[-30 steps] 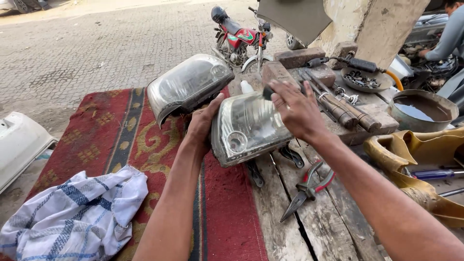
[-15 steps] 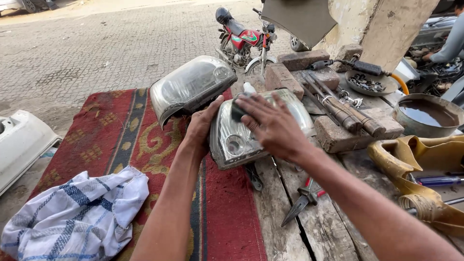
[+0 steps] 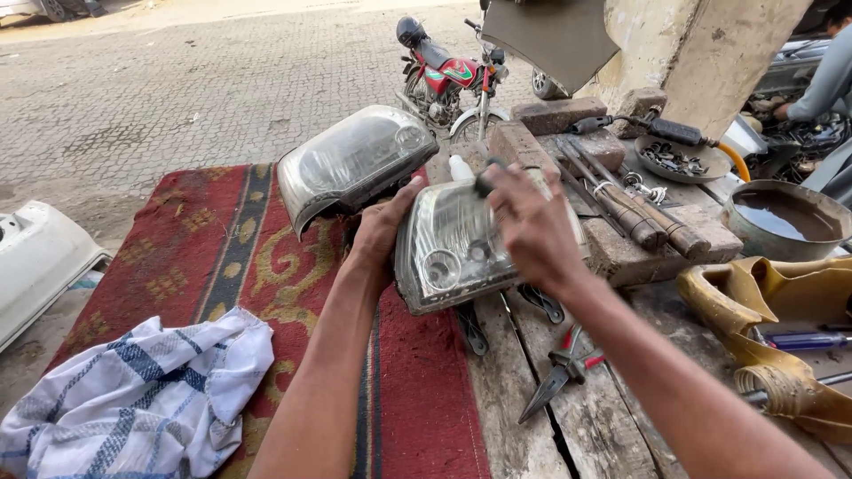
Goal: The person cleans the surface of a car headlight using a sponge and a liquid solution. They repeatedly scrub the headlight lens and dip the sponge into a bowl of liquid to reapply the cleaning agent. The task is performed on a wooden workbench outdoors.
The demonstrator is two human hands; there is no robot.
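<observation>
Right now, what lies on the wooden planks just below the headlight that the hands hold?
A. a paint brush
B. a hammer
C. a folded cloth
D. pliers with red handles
D: pliers with red handles lie on the planks below the headlight.

Bright, even daylight, soft shadows, mild wide-angle bending at edges, slight blur on moving hands.

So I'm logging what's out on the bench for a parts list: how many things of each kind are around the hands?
Headlights: 2, one held by the left hand and right hand, one behind it
Pliers: 1
Checked cloths: 1
Bricks: 3
Metal bowls: 1
Total: 8
</observation>
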